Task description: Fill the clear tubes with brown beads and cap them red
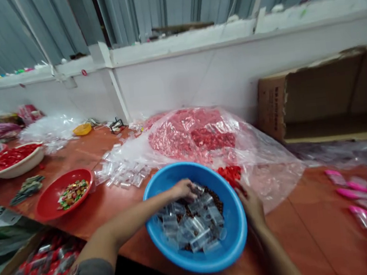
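Observation:
A blue basin (240,236) stands before me with clear plastic containers (198,236) lying over small brown pellets (218,201). My left hand (184,190) is inside it, its fingers curled down at a clear container near the far side. Just outside the basin's right rim is my right hand (251,202), fingertips bent in among small red plastic pieces (228,174). What exactly those fingertips grip is partly hidden. The red pieces spill from the mouth of a large transparent plastic bag (184,142) filled with more of them.
Loose clear containers (126,169) lie left of the bag. A red bowl (43,204) holds wrapped bits, and a white basin (13,170) holds red pieces. Pink packages (366,192) lie at right, below a cardboard box (270,106). Red-and-clear items fill a box (36,271) lower left.

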A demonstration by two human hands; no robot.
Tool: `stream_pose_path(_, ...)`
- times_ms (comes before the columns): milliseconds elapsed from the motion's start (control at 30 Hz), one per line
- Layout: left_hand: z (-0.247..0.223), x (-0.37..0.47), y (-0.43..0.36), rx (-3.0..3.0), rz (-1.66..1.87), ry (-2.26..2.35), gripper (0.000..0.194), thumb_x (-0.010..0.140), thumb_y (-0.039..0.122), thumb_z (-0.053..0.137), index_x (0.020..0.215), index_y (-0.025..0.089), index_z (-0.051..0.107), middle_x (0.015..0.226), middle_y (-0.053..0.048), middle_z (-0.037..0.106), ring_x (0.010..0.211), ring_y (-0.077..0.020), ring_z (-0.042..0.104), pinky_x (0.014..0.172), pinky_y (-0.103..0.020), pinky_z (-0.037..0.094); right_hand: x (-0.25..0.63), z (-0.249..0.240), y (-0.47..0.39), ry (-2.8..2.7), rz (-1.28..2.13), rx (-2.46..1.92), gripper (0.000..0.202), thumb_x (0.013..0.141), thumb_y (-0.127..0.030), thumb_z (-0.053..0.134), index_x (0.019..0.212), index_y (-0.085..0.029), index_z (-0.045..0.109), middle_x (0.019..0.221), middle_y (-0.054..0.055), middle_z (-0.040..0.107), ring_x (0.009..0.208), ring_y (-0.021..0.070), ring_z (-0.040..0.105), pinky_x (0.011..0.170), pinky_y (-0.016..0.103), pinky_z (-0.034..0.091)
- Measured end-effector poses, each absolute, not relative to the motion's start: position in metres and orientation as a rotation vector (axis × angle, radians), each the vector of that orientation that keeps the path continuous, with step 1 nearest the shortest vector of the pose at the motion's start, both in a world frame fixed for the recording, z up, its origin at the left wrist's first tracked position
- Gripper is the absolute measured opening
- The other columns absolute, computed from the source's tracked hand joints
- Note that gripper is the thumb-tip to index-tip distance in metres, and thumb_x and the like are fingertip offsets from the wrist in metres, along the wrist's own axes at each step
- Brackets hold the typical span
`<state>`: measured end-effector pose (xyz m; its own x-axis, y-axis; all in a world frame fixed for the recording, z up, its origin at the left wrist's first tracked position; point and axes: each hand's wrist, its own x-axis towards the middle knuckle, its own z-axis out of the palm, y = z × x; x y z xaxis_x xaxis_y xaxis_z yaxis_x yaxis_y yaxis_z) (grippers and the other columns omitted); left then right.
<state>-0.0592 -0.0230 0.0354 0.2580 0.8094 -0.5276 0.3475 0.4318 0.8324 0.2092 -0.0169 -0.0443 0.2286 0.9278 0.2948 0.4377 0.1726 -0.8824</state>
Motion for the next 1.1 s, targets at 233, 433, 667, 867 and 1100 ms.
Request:
stream_pose_path(233, 0.052, -0.087, -0.041, 0.994, 0.647, 1.114, 0.047, 0.065, 0.012, 0.084, 0.104, 0.016, 0.058, 0.074, 0.002, 0.066, 0.064, -0.0121, 0.066, 0.066, -0.029, 0.057, 0.211, -0.025, -0.054, -0.558, 1.097, -1.064, 0.041, 0.063, -0.034, 0.079, 0.101, -0.022, 0.067, 0.077, -0.005, 0.065, 0.061, 0.007, 0.06, 0.061, 0.021, 0.052)
stream_pose_path(433, 0.071, -0.099, -0.08, 0.859, 0.731, 0.985, 0.045, 0.066, 0.008, 0.082, 0.107, 0.014, 0.063, 0.088, -0.006, 0.072, 0.074, -0.0167, 0.072, 0.071, -0.033, 0.06, 0.196, 0.02, -0.101, -0.471, 1.169, -0.97, 0.034, 0.057, -0.025, 0.088, 0.085, -0.018, 0.071, 0.074, -0.004, 0.068, 0.062, 0.0057, 0.06, 0.059, 0.018, 0.051)
stream_pose_path(667, 0.073, -0.099, -0.099, 0.74, 0.707, 1.107, 0.034, 0.069, 0.006, 0.08, 0.099, 0.01, 0.066, 0.074, -0.003, 0.069, 0.061, -0.0142, 0.07, 0.061, -0.027, 0.058, 0.153, 0.044, -0.132, -0.846, 1.039, -1.272, 0.032, 0.071, -0.038, 0.081, 0.097, -0.02, 0.075, 0.06, -0.006, 0.061, 0.052, 0.0068, 0.051, 0.051, 0.021, 0.04)
stream_pose_path(867, 0.086, -0.099, -0.111, 0.78, 0.689, 1.081, 0.035, 0.071, 0.011, 0.079, 0.104, 0.009, 0.066, 0.081, -0.006, 0.071, 0.063, -0.0139, 0.07, 0.061, -0.026, 0.058, 0.133, 0.049, -0.135, -1.12, 1.089, -1.293, 0.03, 0.083, -0.049, 0.07, 0.097, -0.023, 0.073, 0.079, -0.001, 0.069, 0.064, 0.0116, 0.061, 0.06, 0.026, 0.049)
stream_pose_path(1100, 0.081, -0.096, -0.117, 0.783, 0.781, 1.03, 0.039, 0.069, 0.009, 0.078, 0.106, 0.012, 0.066, 0.092, -0.007, 0.073, 0.071, -0.015, 0.071, 0.067, -0.028, 0.058, 0.116, 0.051, -0.131, -1.13, 1.276, -1.166, 0.044, 0.089, -0.046, 0.061, 0.13, -0.03, 0.059, 0.094, 0.003, 0.073, 0.074, 0.0155, 0.067, 0.061, 0.029, 0.053)
